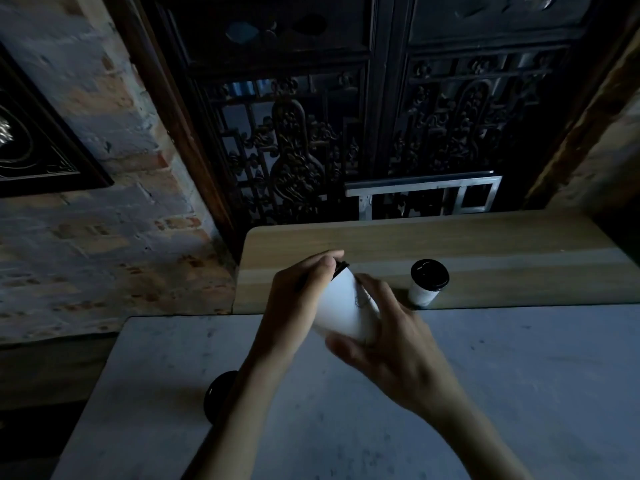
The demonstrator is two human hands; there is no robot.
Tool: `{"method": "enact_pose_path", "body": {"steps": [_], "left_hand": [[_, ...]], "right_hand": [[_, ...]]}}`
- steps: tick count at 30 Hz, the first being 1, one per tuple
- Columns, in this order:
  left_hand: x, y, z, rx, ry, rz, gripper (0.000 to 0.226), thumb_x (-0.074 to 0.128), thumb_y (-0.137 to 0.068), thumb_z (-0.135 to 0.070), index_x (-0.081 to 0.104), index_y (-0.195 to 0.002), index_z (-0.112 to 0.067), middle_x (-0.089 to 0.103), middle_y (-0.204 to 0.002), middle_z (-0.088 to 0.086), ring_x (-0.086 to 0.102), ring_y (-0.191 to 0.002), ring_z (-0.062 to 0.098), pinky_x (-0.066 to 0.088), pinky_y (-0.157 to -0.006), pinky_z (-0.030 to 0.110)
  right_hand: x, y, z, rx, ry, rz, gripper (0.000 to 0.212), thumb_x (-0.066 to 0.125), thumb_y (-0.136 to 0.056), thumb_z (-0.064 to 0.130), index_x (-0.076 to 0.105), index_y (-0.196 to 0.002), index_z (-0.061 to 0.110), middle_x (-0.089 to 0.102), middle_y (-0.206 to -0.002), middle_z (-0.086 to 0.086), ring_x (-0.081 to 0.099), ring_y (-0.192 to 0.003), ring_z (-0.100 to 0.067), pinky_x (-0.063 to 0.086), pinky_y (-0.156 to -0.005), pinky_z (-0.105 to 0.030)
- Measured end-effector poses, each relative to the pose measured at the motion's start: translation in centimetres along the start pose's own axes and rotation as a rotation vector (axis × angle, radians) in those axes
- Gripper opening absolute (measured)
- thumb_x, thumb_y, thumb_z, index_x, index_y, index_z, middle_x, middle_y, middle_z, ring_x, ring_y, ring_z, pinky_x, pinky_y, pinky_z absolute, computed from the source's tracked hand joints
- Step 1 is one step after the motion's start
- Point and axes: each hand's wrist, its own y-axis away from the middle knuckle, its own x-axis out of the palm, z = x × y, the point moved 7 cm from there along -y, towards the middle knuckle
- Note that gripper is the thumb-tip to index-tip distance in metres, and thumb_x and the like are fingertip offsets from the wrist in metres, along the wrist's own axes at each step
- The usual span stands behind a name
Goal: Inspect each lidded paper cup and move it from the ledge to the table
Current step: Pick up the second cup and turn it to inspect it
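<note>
Above the grey table (pixel 485 393), both hands (pixel 346 317) clasp a tilted white cup (pixel 341 310), print unreadable

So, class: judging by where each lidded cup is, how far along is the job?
Done: one dark-lidded cup seems already down on the grey table, half hidden behind the left forearm. In hand: a white cup is tilted in the grip of both the left hand and right hand, apparently being inspected. Left: one upright cup stands on the wooden ledge.
</note>
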Motion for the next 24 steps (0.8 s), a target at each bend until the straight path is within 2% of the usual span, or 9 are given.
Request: {"method": "enact_pose_path", "body": {"steps": [3, 6, 8, 10, 12, 15, 20, 22, 24], "left_hand": [[-0.3, 0.2, -0.6, 0.042, 0.067, 0.052, 0.041, 0.054, -0.087, -0.051, 0.08, -0.112, -0.031, 0.078, -0.122, -0.011, 0.067, -0.123, 0.008, 0.047, -0.105, 0.03], [-0.2, 0.4, -0.5, 0.035, 0.137, 0.094, 0.04, 0.056, -0.089, -0.049, 0.079, -0.116, -0.03, 0.079, -0.122, -0.001, 0.07, -0.119, 0.019, 0.052, -0.104, 0.042], [-0.3, 0.3, -0.3, 0.008, 0.143, 0.051, 0.036, 0.058, -0.085, -0.048, 0.082, -0.109, -0.033, 0.08, -0.117, -0.003, 0.073, -0.113, 0.016, 0.055, -0.096, 0.039], [-0.5, 0.1, 0.0, -0.036, 0.135, -0.016, 0.033, 0.06, -0.081, -0.049, 0.083, -0.1, -0.037, 0.082, -0.112, -0.01, 0.074, -0.11, 0.009, 0.053, -0.092, 0.031], [-0.6, -0.1, 0.5, -0.074, 0.109, -0.081, 0.027, 0.062, -0.08, -0.048, 0.084, -0.092, -0.04, 0.082, -0.108, -0.015, 0.073, -0.11, 0.005, 0.051, -0.094, 0.029], [-0.4, -0.2, 0.8, -0.115, 0.087, -0.089, 0.024, 0.06, -0.084, -0.045, 0.083, -0.09, -0.041, 0.082, -0.105, -0.018, 0.072, -0.106, 0.0, 0.05, -0.091, 0.027], [-0.6, -0.1, 0.6, -0.088, 0.167, 0.01, 0.041, 0.057, -0.084, -0.055, 0.082, -0.108, -0.032, 0.08, -0.119, -0.009, 0.072, -0.115, 0.011, 0.052, -0.094, 0.033], [-0.5, 0.1, 0.4, -0.06, 0.191, 0.036, 0.04, 0.057, -0.088, -0.053, 0.08, -0.112, -0.031, 0.079, -0.122, -0.005, 0.072, -0.116, 0.015, 0.053, -0.095, 0.036], [-0.4, 0.2, 0.4, -0.066, 0.194, 0.015, 0.038, 0.059, -0.086, -0.052, 0.081, -0.109, -0.031, 0.08, -0.118, -0.004, 0.073, -0.111, 0.016, 0.055, -0.094, 0.037]], "right_hand": [[0.0, -0.8, -1.3, 0.131, -0.554, 0.109, 0.068, 0.082, -0.075, 0.057, 0.06, -0.134, 0.033, 0.076, -0.112, 0.011, 0.077, -0.096, -0.013, 0.062, -0.072, -0.032], [1.3, -0.1, -2.8, 0.426, -0.942, 0.266, 0.077, 0.088, -0.072, 0.053, 0.062, -0.138, 0.025, 0.076, -0.119, -0.017, 0.078, -0.094, -0.043, 0.063, -0.078, -0.052], [1.6, -0.3, -2.9, 0.404, -0.887, 0.282, 0.064, 0.081, -0.078, 0.054, 0.065, -0.133, 0.025, 0.077, -0.113, -0.019, 0.078, -0.089, -0.045, 0.063, -0.081, -0.057], [0.9, -0.7, -2.5, 0.3, -0.633, 0.2, 0.06, 0.07, -0.08, 0.065, 0.066, -0.129, 0.03, 0.08, -0.108, -0.005, 0.079, -0.094, -0.026, 0.065, -0.082, -0.052], [0.1, -0.8, -1.6, 0.158, -0.284, 0.1, 0.067, 0.061, -0.082, 0.074, 0.056, -0.137, 0.036, 0.075, -0.103, 0.007, 0.075, -0.087, -0.012, 0.062, -0.072, -0.04], [0.2, -0.2, -0.5, 0.002, 0.072, 0.027, 0.072, 0.052, -0.084, 0.079, 0.041, -0.143, 0.039, 0.068, -0.098, 0.011, 0.067, -0.077, -0.015, 0.056, -0.063, -0.042], [0.0, -0.7, -1.3, 0.168, -0.576, 0.117, 0.052, 0.071, -0.079, 0.064, 0.069, -0.121, 0.033, 0.074, -0.092, 0.012, 0.072, -0.078, -0.008, 0.055, -0.06, -0.027], [0.5, -0.3, -1.9, 0.336, -0.84, 0.182, 0.051, 0.076, -0.077, 0.059, 0.074, -0.118, 0.03, 0.075, -0.103, -0.008, 0.078, -0.087, -0.027, 0.063, -0.069, -0.04], [0.7, -0.3, -1.7, 0.352, -0.881, 0.206, 0.045, 0.074, -0.081, 0.054, 0.075, -0.115, 0.024, 0.073, -0.101, -0.023, 0.078, -0.084, -0.036, 0.064, -0.069, -0.045]]}}
